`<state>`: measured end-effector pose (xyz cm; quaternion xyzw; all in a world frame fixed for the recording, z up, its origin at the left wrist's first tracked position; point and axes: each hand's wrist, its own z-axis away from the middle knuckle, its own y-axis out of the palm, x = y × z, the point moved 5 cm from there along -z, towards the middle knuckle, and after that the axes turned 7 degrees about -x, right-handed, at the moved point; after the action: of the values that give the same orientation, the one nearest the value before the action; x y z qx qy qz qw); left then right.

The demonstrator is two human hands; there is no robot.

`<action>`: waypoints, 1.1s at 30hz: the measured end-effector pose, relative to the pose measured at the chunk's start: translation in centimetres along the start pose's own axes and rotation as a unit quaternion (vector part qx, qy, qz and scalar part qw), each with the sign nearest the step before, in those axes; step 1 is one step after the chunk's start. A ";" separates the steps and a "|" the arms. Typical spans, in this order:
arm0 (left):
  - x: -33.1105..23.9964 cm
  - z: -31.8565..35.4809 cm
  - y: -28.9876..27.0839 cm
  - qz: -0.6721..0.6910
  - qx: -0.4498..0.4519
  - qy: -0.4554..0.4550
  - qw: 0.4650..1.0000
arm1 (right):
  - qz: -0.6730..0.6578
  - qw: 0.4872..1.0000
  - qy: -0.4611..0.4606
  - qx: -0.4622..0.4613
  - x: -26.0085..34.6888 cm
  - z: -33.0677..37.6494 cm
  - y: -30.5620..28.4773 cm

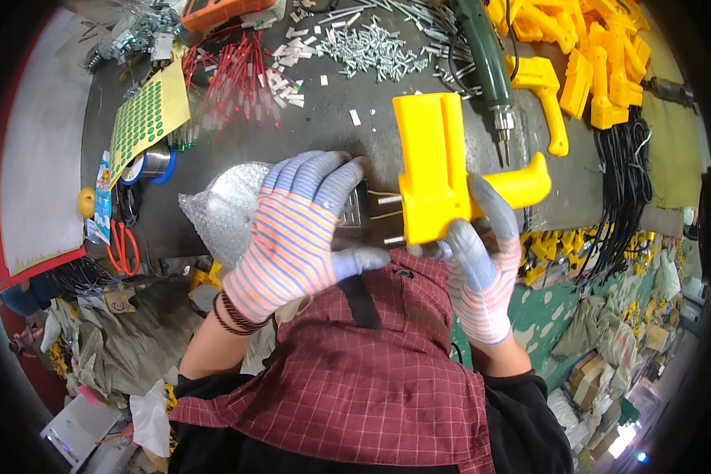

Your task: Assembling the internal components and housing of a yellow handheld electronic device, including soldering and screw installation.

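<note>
Red-handled tool (124, 251): I see its loops by the near left edge of the counter (324, 130).
Sticker sheet (146, 114): yellow with rows of green dots, tilted up at the left side.
Wire spool (156, 166): blue-rimmed, wound with silvery wire, just below the sheet.
Bubble wrap (225, 207): a crumpled, see-through piece, just left of the hands, partly covered by the left one.
Red leads (233, 75): a loose bundle farther back, white tabs scattered beside it.
Left hand (288, 237): striped glove with grey-coated fingers, the four fingers together and bent, the thumb set well apart; I cannot tell whether they grip anything.
Dark boxy part (355, 209): at the left fingertips, mostly hidden from me, metal showing on it.
Screws (375, 51): a silvery heap toward the far side.
Yellow housing (434, 170): raised between the hands, its handle pointing right; thin wires show at its left edge, toward the dark part.
Right hand (482, 265): same gloves, fingers partly curled, holding the housing at its lower right, near the handle.
Power screwdriver (480, 59): dark green, bit toward me, behind the housing.
Loose yellow shell (541, 95): just right of the screwdriver.
Yellow pile (596, 51): more shells, heaped at far right.
Black cables (624, 162): hanging over the right part of the counter's edge.
</note>
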<state>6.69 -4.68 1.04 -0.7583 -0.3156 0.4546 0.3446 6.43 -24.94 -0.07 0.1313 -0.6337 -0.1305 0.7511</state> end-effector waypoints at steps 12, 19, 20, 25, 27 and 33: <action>0.5 -0.1 1.2 0.007 -0.019 0.014 1.000 | 0.022 0.994 0.093 -0.043 -3.2 -1.2 0.5; 0.7 0.4 1.5 0.016 0.014 -0.012 1.000 | 0.127 0.990 0.037 -0.044 -3.3 -0.3 0.6; 0.6 0.4 1.5 0.016 0.014 -0.012 1.000 | 0.145 0.987 0.053 -0.032 -3.6 -0.2 0.6; 0.4 0.1 1.4 -0.010 -0.002 0.009 1.000 | 0.296 0.939 -0.168 0.040 -4.8 1.1 2.1; 0.2 0.0 1.6 -0.018 -0.008 0.011 1.000 | 0.342 0.918 -0.198 0.039 -5.1 1.2 2.0; 0.2 0.0 1.3 -0.010 -0.032 0.007 0.999 | 0.380 0.899 0.123 0.181 0.8 -0.8 0.0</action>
<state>6.99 -5.28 -0.08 -0.7691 -0.3347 0.4354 0.3270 7.39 -25.16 0.53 0.0291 -0.5506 0.2988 0.7789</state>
